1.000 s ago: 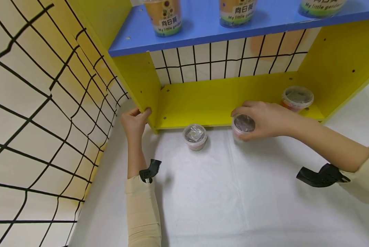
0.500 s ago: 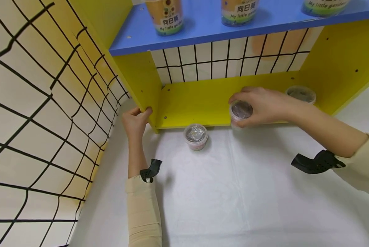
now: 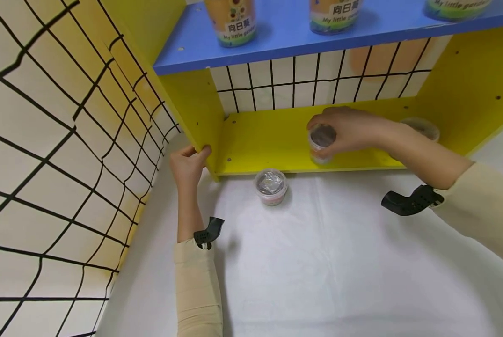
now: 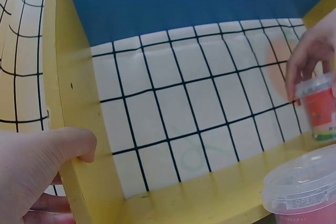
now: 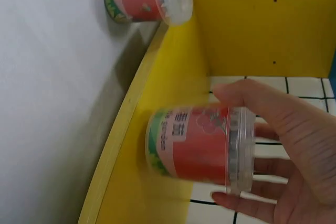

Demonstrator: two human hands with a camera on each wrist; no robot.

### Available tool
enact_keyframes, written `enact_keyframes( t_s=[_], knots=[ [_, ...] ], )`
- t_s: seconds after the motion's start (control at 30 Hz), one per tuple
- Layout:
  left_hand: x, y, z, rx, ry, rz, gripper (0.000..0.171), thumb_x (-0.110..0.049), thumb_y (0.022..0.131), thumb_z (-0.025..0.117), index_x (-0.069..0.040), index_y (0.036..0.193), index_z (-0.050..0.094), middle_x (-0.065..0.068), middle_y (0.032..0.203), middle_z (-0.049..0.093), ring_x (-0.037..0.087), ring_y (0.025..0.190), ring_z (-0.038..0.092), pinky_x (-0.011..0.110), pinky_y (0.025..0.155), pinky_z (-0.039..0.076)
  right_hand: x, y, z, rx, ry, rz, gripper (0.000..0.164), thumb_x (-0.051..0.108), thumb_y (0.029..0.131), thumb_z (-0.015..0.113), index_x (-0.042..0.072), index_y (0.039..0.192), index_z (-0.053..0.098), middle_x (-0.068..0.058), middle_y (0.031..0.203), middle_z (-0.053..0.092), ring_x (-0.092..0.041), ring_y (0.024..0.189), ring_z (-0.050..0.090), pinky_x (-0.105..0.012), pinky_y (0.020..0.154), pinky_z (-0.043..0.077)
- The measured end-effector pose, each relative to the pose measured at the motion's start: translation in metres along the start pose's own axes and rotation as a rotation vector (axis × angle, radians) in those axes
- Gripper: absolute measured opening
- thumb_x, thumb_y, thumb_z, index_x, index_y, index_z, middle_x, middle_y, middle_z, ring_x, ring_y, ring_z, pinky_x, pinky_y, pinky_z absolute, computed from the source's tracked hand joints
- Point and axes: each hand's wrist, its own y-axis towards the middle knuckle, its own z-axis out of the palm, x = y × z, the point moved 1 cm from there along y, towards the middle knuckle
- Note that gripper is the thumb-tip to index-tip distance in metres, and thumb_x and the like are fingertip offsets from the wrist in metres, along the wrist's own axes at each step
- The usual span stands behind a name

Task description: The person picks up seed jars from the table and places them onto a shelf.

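Red tub [image 3: 321,142], gripped by right hand [image 3: 348,131], has risen onto yellow shelf [image 3: 268,145]; left hand [image 3: 186,164] still grips its side panel.

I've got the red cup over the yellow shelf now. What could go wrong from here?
The right hand grips the red cup by its lid rim only, so it might slip or the lid pop. Another cup sits behind that forearm and could get knocked. The left hand merely holds the side panel.
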Motion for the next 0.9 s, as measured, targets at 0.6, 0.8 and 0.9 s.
enact_keyframes(
  t_s=[0.6, 0.8, 0.9],
  knots=[
    [-0.001, 0.000, 0.001, 0.004, -0.003, 0.012, 0.029, -0.021, 0.071, 0.072, -0.007, 0.096, 0.074, 0.008, 0.103, 0.068, 0.019, 0.096, 0.060, 0.029, 0.067, 0.055, -0.011, 0.010, 0.007, 0.081, 0.062, 0.016, 0.065, 0.035, 0.076, 0.072, 0.015, 0.132, 0.047, -0.014, 0.121, 0.049, -0.031, 0.105, 0.048, -0.050, 0.088, 0.044],
    [-0.001, -0.001, 0.002, 0.003, -0.007, 0.011, 0.028, -0.020, 0.071, 0.072, -0.006, 0.095, 0.074, 0.008, 0.103, 0.068, 0.019, 0.097, 0.060, 0.029, 0.067, 0.054, -0.012, 0.009, 0.008, 0.075, 0.073, 0.005, 0.065, 0.035, 0.077, 0.072, 0.014, 0.133, 0.046, -0.015, 0.121, 0.048, -0.031, 0.104, 0.048, -0.049, 0.088, 0.045],
    [-0.001, -0.001, 0.001, 0.001, -0.005, 0.011, 0.027, -0.020, 0.070, 0.072, -0.005, 0.093, 0.075, 0.008, 0.101, 0.069, 0.019, 0.094, 0.061, 0.029, 0.066, 0.054, -0.012, 0.009, 0.009, 0.077, 0.070, 0.003, 0.066, 0.037, 0.078, 0.071, 0.014, 0.134, 0.044, -0.016, 0.123, 0.046, -0.032, 0.104, 0.048, -0.049, 0.087, 0.045]
  ],
)
